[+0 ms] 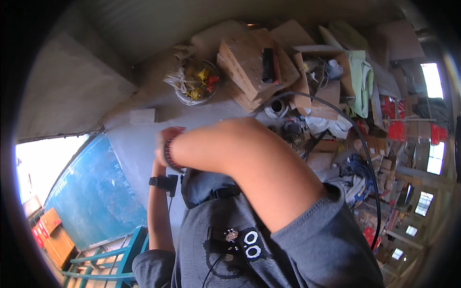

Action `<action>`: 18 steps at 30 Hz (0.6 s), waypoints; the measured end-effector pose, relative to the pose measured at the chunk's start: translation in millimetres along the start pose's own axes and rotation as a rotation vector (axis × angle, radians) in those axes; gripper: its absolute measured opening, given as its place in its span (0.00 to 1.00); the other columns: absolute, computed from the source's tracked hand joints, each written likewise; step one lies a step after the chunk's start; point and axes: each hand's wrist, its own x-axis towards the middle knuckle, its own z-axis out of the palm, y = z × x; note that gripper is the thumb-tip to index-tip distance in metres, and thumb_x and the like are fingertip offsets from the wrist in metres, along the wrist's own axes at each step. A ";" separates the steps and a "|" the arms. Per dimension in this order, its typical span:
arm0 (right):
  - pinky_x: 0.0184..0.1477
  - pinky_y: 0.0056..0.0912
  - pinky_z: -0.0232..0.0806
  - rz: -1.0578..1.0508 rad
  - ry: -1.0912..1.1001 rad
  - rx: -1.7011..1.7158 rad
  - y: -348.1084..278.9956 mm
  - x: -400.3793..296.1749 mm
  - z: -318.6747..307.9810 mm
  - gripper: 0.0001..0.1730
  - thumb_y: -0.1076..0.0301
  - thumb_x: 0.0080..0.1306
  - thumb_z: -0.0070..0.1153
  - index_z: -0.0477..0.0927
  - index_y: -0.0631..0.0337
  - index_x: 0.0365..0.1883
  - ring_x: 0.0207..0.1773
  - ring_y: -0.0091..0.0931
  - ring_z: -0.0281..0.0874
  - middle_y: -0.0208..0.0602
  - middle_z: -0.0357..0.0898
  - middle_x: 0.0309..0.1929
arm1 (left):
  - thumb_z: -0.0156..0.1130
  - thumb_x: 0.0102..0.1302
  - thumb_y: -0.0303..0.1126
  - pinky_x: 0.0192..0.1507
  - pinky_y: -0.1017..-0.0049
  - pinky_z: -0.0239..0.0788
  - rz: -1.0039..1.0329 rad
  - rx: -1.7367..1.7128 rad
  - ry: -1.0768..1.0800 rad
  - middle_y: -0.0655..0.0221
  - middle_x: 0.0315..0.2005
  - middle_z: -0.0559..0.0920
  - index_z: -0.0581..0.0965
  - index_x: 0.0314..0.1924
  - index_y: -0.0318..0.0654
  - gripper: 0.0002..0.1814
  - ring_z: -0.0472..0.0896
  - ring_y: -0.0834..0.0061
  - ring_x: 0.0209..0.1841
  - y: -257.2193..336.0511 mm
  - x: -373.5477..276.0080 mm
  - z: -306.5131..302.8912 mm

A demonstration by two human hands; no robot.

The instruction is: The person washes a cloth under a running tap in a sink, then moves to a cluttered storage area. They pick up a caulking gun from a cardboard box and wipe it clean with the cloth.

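My right arm reaches across my body, and my right hand (168, 138) is blurred at the left of centre, with a dark red and black band (169, 154) on its wrist. My left hand (159, 165) is at the same spot, mostly hidden by the right hand and close to it or touching it. A black strap with a small black device (166, 183) is around my left wrist, and a thin cable hangs from the device. Whether either hand holds something cannot be told. Below the hands is a grey floor (126, 144), with a blue board or panel (97, 194) to the left.
Ahead stand a basket of yellow and red parts (196, 94), stacked cardboard boxes (241, 61) and an open carton (344, 72) with a green cloth (360, 77). Mixed clutter spreads at the right, where a black cable (367, 151) arcs. A teal metal frame (131, 252) stands at lower left.
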 end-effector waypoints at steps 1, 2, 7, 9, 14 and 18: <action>0.40 0.47 0.69 -0.100 0.007 -0.047 -11.4 2.5 -8.4 0.19 0.57 0.58 0.47 0.74 0.55 0.46 0.42 0.35 0.75 0.35 0.76 0.43 | 0.53 0.52 0.40 0.41 0.65 0.68 -0.040 -0.026 0.021 0.54 0.34 0.79 0.76 0.36 0.37 0.16 0.77 0.56 0.39 -7.2 -8.7 -2.0; 0.40 0.47 0.69 -0.194 0.008 -0.101 -23.0 2.8 -12.8 0.19 0.57 0.58 0.47 0.74 0.55 0.45 0.42 0.35 0.75 0.35 0.76 0.42 | 0.53 0.52 0.40 0.41 0.65 0.68 -0.078 -0.059 0.041 0.54 0.34 0.79 0.76 0.36 0.37 0.16 0.77 0.56 0.39 -11.0 -16.6 1.6; 0.39 0.47 0.69 -0.410 0.030 -0.195 -22.2 -7.2 -13.7 0.19 0.57 0.58 0.47 0.75 0.55 0.44 0.41 0.35 0.75 0.35 0.76 0.41 | 0.52 0.51 0.38 0.42 0.64 0.68 -0.089 -0.108 0.053 0.53 0.34 0.79 0.76 0.37 0.37 0.16 0.77 0.55 0.39 -21.0 -12.9 16.3; 0.39 0.47 0.69 -0.471 0.041 -0.198 -27.0 -5.5 -15.4 0.18 0.57 0.57 0.47 0.75 0.55 0.44 0.41 0.35 0.75 0.35 0.76 0.41 | 0.51 0.51 0.37 0.42 0.64 0.68 -0.105 -0.128 0.057 0.53 0.34 0.79 0.75 0.38 0.37 0.16 0.77 0.55 0.39 -26.1 -12.1 18.8; 0.38 0.46 0.68 -0.576 0.046 -0.247 -27.1 -2.0 -30.5 0.18 0.58 0.57 0.48 0.76 0.55 0.43 0.40 0.35 0.75 0.35 0.76 0.40 | 0.50 0.50 0.35 0.42 0.64 0.67 -0.145 -0.203 0.118 0.52 0.34 0.78 0.75 0.39 0.36 0.17 0.76 0.54 0.40 -26.3 -9.1 23.8; 0.37 0.46 0.68 -0.672 0.040 -0.325 -28.5 -1.8 -45.7 0.18 0.58 0.56 0.48 0.76 0.55 0.42 0.39 0.35 0.75 0.35 0.76 0.39 | 0.49 0.50 0.34 0.42 0.64 0.67 -0.207 -0.258 0.177 0.51 0.35 0.78 0.74 0.40 0.36 0.17 0.76 0.54 0.40 -20.9 -11.3 32.4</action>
